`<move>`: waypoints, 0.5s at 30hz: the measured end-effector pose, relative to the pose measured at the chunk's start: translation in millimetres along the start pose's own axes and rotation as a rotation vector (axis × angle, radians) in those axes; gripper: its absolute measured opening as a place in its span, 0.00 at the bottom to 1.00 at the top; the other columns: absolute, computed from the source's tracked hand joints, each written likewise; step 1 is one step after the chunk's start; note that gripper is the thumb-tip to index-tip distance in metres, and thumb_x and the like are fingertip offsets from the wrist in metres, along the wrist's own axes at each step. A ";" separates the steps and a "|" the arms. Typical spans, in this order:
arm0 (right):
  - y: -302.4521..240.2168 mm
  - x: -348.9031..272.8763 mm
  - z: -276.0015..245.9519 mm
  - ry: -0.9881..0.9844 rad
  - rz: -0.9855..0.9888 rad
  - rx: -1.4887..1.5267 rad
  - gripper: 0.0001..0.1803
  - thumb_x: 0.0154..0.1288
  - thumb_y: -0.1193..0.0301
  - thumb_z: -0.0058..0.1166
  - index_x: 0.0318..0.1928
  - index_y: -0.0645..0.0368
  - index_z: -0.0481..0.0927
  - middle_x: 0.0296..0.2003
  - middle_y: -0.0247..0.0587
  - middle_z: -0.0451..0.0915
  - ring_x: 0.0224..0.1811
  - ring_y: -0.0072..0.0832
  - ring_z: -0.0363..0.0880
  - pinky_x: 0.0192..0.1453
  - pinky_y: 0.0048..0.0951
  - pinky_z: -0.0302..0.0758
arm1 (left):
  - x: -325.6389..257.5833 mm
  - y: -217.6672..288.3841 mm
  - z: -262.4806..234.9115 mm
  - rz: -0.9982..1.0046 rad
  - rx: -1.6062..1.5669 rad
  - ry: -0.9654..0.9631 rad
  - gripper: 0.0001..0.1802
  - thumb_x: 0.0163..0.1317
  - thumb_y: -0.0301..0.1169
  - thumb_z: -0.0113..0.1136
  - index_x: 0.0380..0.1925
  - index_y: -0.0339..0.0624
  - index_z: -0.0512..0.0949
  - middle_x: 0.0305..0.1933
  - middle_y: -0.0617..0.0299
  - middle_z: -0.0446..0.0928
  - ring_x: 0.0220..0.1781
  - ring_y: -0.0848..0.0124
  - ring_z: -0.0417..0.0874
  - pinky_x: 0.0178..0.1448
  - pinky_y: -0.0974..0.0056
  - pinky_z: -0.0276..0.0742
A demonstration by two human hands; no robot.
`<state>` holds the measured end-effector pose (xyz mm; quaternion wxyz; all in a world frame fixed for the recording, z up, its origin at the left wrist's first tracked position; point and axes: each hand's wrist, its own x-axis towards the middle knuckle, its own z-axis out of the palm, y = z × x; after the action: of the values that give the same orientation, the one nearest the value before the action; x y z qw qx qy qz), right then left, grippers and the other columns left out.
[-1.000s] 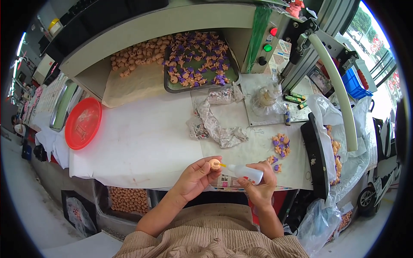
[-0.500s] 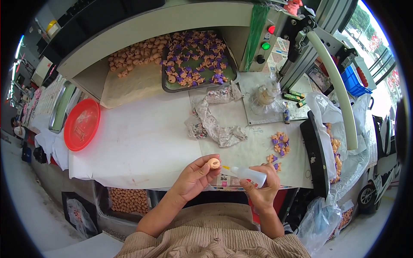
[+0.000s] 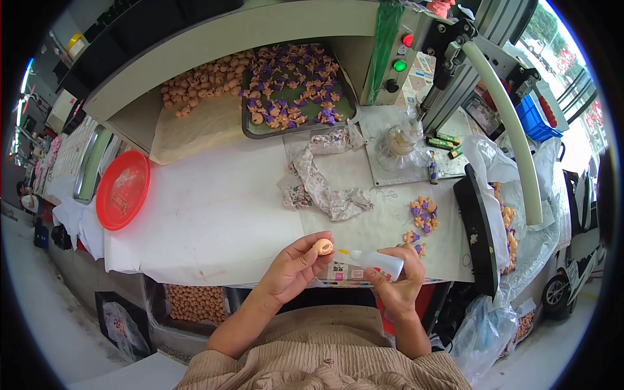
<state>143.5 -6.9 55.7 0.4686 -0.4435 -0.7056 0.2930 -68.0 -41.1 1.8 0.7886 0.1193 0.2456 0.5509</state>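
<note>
Between the fingertips of my left hand is a small peach-coloured doll head, with an opening turned up towards me. My right hand is wrapped round a white squeeze bottle lying nearly level. Its thin yellow nozzle points at the head, a short gap away. Right of the bottle, small purple and peach doll bodies lie loose on the table. Beyond my hands a crumpled patterned cloth is spread in a curve.
A dark tray of purple and peach figures stands under the shelf, beside piled heads. At the left lies a red plastic dish. A press with plastic wrapping and a black bin stand at the right.
The bottle has drawn back slightly to the right, so its nozzle is farther from the doll head. My left hand keeps its hold with hardly any movement.
</note>
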 end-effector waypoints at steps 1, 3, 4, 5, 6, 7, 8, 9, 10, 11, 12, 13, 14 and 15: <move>1.5 -0.2 -0.1 0.007 0.006 0.004 0.16 0.45 0.69 0.73 0.33 0.62 0.81 0.24 0.36 0.76 0.25 0.26 0.70 0.28 0.25 0.66 | 0.4 -0.2 0.4 0.002 0.002 -0.007 0.23 0.66 0.27 0.54 0.61 0.36 0.66 0.57 0.58 0.73 0.58 0.70 0.74 0.66 0.65 0.69; 1.9 0.0 -0.1 0.013 0.011 0.011 0.16 0.45 0.69 0.73 0.33 0.62 0.81 0.24 0.36 0.76 0.25 0.26 0.70 0.29 0.25 0.67 | 0.0 -0.2 -0.4 0.002 -0.001 0.000 0.23 0.66 0.27 0.54 0.61 0.36 0.66 0.57 0.58 0.73 0.58 0.70 0.74 0.66 0.65 0.69; 1.0 0.4 -0.5 0.000 0.023 0.006 0.16 0.45 0.70 0.73 0.33 0.62 0.81 0.24 0.36 0.76 0.26 0.26 0.71 0.29 0.26 0.67 | -0.3 0.0 -0.8 0.003 -0.005 0.006 0.24 0.66 0.28 0.54 0.61 0.36 0.66 0.57 0.58 0.73 0.58 0.70 0.75 0.67 0.65 0.69; 0.4 0.4 -1.3 -0.011 0.036 -0.002 0.16 0.45 0.70 0.73 0.33 0.62 0.81 0.24 0.36 0.76 0.26 0.27 0.71 0.29 0.26 0.67 | -0.1 -0.1 -0.9 0.001 -0.005 0.005 0.24 0.66 0.28 0.54 0.61 0.36 0.66 0.57 0.58 0.73 0.58 0.70 0.75 0.67 0.65 0.69; 1.0 0.4 -1.8 -0.009 0.036 -0.003 0.16 0.45 0.70 0.73 0.33 0.62 0.81 0.24 0.36 0.76 0.26 0.27 0.71 0.29 0.26 0.67 | -0.1 0.0 -1.0 0.003 -0.007 -0.001 0.24 0.66 0.28 0.54 0.61 0.36 0.66 0.57 0.58 0.73 0.58 0.70 0.75 0.67 0.65 0.69; 2.3 0.3 -2.1 -0.002 0.024 0.017 0.16 0.45 0.70 0.73 0.33 0.62 0.81 0.24 0.36 0.76 0.27 0.26 0.71 0.29 0.26 0.67 | -0.2 0.2 -0.8 0.005 -0.010 -0.005 0.24 0.66 0.28 0.54 0.61 0.36 0.66 0.57 0.58 0.73 0.58 0.69 0.75 0.67 0.65 0.69; 4.1 -0.1 -1.9 0.006 0.011 0.036 0.16 0.45 0.70 0.73 0.33 0.62 0.80 0.25 0.35 0.76 0.27 0.26 0.71 0.29 0.26 0.67 | 0.0 0.2 -0.5 0.005 -0.008 -0.006 0.24 0.66 0.28 0.54 0.61 0.36 0.66 0.57 0.58 0.73 0.58 0.69 0.75 0.67 0.65 0.69; 6.6 -0.8 -0.8 0.008 0.011 0.037 0.16 0.45 0.70 0.73 0.33 0.62 0.80 0.25 0.35 0.76 0.27 0.26 0.71 0.29 0.26 0.67 | 0.0 0.4 0.0 0.002 -0.014 0.001 0.24 0.66 0.28 0.54 0.61 0.36 0.66 0.57 0.58 0.73 0.58 0.69 0.75 0.66 0.65 0.69; 10.0 -1.8 0.8 0.043 0.004 0.030 0.17 0.45 0.70 0.73 0.34 0.62 0.80 0.26 0.36 0.77 0.27 0.27 0.72 0.29 0.26 0.67 | -0.1 0.6 0.7 -0.001 -0.020 0.007 0.24 0.66 0.28 0.54 0.61 0.36 0.66 0.58 0.58 0.73 0.58 0.69 0.75 0.66 0.65 0.69; 13.4 -2.8 1.5 0.080 -0.002 0.022 0.18 0.45 0.70 0.72 0.35 0.62 0.79 0.28 0.37 0.77 0.27 0.28 0.72 0.30 0.27 0.68 | 0.1 0.5 1.8 -0.004 -0.018 0.004 0.24 0.66 0.28 0.54 0.61 0.36 0.66 0.58 0.58 0.73 0.58 0.69 0.75 0.66 0.65 0.69; 15.7 -2.4 4.1 0.085 -0.002 0.020 0.18 0.45 0.70 0.72 0.35 0.62 0.79 0.28 0.37 0.77 0.27 0.28 0.72 0.30 0.27 0.68 | 0.1 0.4 2.9 -0.003 -0.027 0.005 0.24 0.66 0.28 0.55 0.61 0.36 0.66 0.58 0.57 0.73 0.58 0.68 0.75 0.66 0.65 0.70; 17.0 -0.3 9.3 0.106 0.047 0.020 0.18 0.46 0.70 0.72 0.36 0.62 0.77 0.29 0.38 0.77 0.27 0.29 0.73 0.32 0.28 0.69 | 0.3 0.2 3.9 -0.003 -0.036 0.006 0.24 0.65 0.28 0.55 0.61 0.36 0.66 0.58 0.57 0.73 0.58 0.68 0.75 0.66 0.65 0.70; 19.5 1.4 13.8 0.133 0.099 0.018 0.19 0.47 0.71 0.71 0.37 0.62 0.76 0.29 0.39 0.77 0.28 0.30 0.73 0.33 0.29 0.70 | 1.5 -1.3 4.7 -0.013 -0.032 -0.001 0.24 0.65 0.28 0.55 0.61 0.36 0.66 0.58 0.57 0.73 0.58 0.68 0.75 0.66 0.65 0.70; 21.1 4.1 17.6 0.146 0.100 0.011 0.19 0.47 0.71 0.71 0.37 0.62 0.76 0.29 0.39 0.77 0.28 0.30 0.73 0.33 0.29 0.70 | 2.1 -2.2 6.1 -0.012 -0.043 0.008 0.23 0.66 0.27 0.54 0.60 0.36 0.67 0.56 0.58 0.73 0.57 0.69 0.75 0.66 0.66 0.70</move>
<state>134.0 6.0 33.0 0.5059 -0.4960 -0.6448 0.2868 -62.5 -39.5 5.4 0.7934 0.0985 0.2374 0.5518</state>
